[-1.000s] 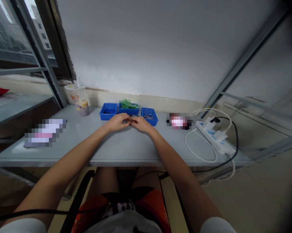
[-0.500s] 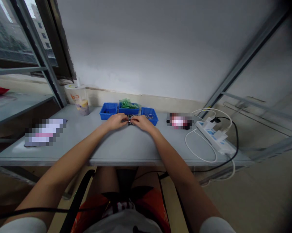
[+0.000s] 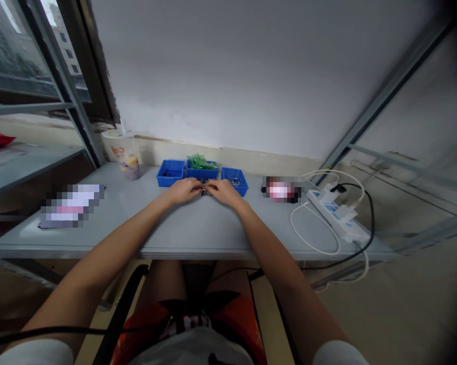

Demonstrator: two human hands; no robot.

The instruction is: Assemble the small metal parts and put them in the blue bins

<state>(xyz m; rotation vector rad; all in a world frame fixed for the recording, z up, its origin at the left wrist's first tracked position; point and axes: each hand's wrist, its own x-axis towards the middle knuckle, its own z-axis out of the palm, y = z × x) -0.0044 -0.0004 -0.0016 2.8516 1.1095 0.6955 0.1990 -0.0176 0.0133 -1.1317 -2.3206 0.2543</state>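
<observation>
My left hand (image 3: 186, 190) and my right hand (image 3: 221, 191) rest close together on the grey desk, fingertips nearly meeting. The fingers of both are curled in a pinch over a small pile of shiny metal pieces (image 3: 204, 182). Whatever sits between the fingertips is too small to name. Just behind the hands stand three blue trays. The left tray (image 3: 170, 181) holds a few dark bits, the middle tray (image 3: 202, 174) green plastic packets (image 3: 201, 162), and the right tray (image 3: 242, 190), beside my right hand, small metal pieces (image 3: 234, 182).
A plastic drink cup (image 3: 128, 162) stands at the back left, with a blurred phone-like device (image 3: 72, 205) in front. Right of the trays lies another blurred device (image 3: 280, 190). A white power strip (image 3: 338, 217) with plugs and looping cables (image 3: 294, 230) occupies the right end. Metal posts flank the desk (image 3: 198, 233).
Almost nothing differs. Both hands stay at the same spot over the metal pieces, with only slight finger movement; the view has shifted very slightly.
</observation>
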